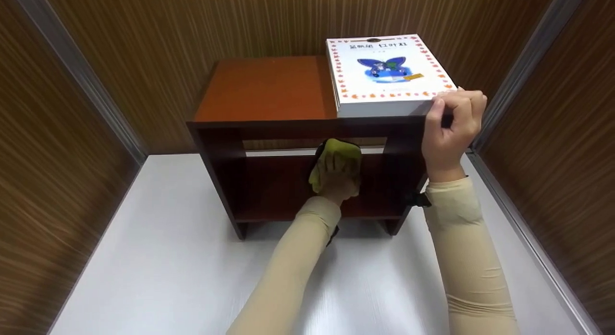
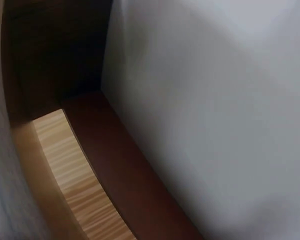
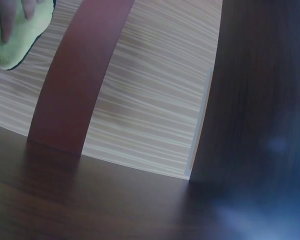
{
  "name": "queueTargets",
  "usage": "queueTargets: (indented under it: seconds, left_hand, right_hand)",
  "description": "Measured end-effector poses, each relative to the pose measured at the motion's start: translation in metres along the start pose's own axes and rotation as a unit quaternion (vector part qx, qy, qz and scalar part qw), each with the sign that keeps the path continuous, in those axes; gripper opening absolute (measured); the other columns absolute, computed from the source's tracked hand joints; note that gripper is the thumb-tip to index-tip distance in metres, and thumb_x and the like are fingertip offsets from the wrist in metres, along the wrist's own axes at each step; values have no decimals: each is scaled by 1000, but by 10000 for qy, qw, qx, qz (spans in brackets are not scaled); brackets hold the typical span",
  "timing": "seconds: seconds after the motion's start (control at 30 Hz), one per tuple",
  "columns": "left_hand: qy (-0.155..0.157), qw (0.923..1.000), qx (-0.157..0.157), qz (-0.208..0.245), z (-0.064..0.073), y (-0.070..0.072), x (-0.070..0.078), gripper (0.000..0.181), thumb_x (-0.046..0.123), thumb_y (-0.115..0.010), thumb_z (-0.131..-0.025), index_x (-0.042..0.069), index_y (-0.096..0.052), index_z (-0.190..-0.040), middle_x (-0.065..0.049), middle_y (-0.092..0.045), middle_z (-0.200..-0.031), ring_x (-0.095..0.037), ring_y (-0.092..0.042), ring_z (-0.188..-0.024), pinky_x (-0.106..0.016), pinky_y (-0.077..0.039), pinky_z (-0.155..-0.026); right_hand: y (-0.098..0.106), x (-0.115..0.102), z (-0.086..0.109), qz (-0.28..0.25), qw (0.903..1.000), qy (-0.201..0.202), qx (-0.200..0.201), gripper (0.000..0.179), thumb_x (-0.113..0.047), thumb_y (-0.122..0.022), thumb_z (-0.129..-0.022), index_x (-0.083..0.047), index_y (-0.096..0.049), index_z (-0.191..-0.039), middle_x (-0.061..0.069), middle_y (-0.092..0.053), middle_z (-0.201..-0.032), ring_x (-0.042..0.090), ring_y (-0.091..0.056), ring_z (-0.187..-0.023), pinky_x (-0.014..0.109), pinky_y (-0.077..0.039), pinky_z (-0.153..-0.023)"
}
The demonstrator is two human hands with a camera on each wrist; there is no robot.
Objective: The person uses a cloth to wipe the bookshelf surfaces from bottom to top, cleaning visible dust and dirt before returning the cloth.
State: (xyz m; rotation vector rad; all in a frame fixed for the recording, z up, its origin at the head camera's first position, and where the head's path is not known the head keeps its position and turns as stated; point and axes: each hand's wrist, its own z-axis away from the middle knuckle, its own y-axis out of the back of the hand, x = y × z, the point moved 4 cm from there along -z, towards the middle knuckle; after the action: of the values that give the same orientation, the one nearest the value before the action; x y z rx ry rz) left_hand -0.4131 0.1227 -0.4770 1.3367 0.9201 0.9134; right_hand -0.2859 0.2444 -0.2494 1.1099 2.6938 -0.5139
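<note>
A yellow-green cloth (image 1: 343, 150) with a dark edge is inside the open compartment of a reddish-brown wooden shelf unit (image 1: 269, 87). My left hand (image 1: 338, 179) rests on the cloth, its fingers extended over it; the thumb is hidden. The cloth (image 3: 20, 47) and those fingers also appear at the upper left of the right wrist view. On the unit's top right lies a thick white book (image 1: 389, 87) with a butterfly picture. My right hand (image 1: 454, 128) grips the book's front right corner with curled fingers. Neither wrist view shows its own hand clearly.
Striped wood-patterned walls (image 1: 192, 22) enclose the back and sides. The unit stands on a white surface (image 1: 158, 258), with dark side panels (image 1: 216, 176) around its compartment. A gap shows behind the compartment's lower board (image 1: 274, 191).
</note>
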Motion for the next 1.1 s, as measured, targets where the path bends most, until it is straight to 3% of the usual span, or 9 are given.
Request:
queueTargets:
  seconds: [0.17,0.27,0.4,0.73,0.93,1.1]
  left_hand:
    - [18,9999,-64,-95,-1,0,-10,56,47,-18,-100,26,-11,-151,-14,-9,-154,-42,-3,-137,-61,-10,-105]
    - [92,9999,-107,-50,-1,1,-8,62,50,-28,-98,26,-10,-151,-15,-8,-154,-40,-1,-137,-59,-9,-106]
    - [29,9999,-123,38,1,-1,2,65,51,-31,-97,26,-8,-151,-16,-5,-154,-38,2,-138,-57,-8,-106]
    - [-76,9999,-90,-124,29,-12,35,62,57,-10,-96,29,-5,-151,-14,-2,-154,-37,4,-138,-58,-5,-106]
    - [80,9994,213,-261,48,-16,51,63,59,-9,-95,30,-10,-151,-14,-6,-154,-36,-1,-139,-57,-10,-106]
    - [154,9981,474,-356,55,-17,61,62,57,-13,-96,27,-15,-151,-16,-11,-153,-39,-7,-137,-59,-14,-104]
  right_hand:
    - [-5,-2,4,1,10000,-15,-33,24,-15,-53,-79,6,-54,-67,23,-49,-73,31,-48,-82,34,-40,-81]
    - [-5,-2,3,-45,10000,-15,28,24,-15,-53,-78,6,-53,-66,23,-49,-72,33,-47,-81,34,-40,-83]
    - [-1,-1,2,-21,9999,-27,140,25,-15,-53,-78,7,-53,-66,24,-48,-71,33,-46,-80,35,-40,-83]
    - [-1,2,0,-57,9998,-110,165,26,-16,-53,-77,7,-53,-66,22,-49,-72,31,-46,-80,34,-41,-85]
    - [-1,2,1,-89,9998,-154,124,26,-16,-53,-77,7,-53,-66,22,-50,-72,30,-46,-80,34,-41,-85]
    - [-2,1,1,-103,9997,-171,167,26,-16,-53,-77,7,-54,-67,21,-50,-72,30,-46,-81,33,-41,-83]
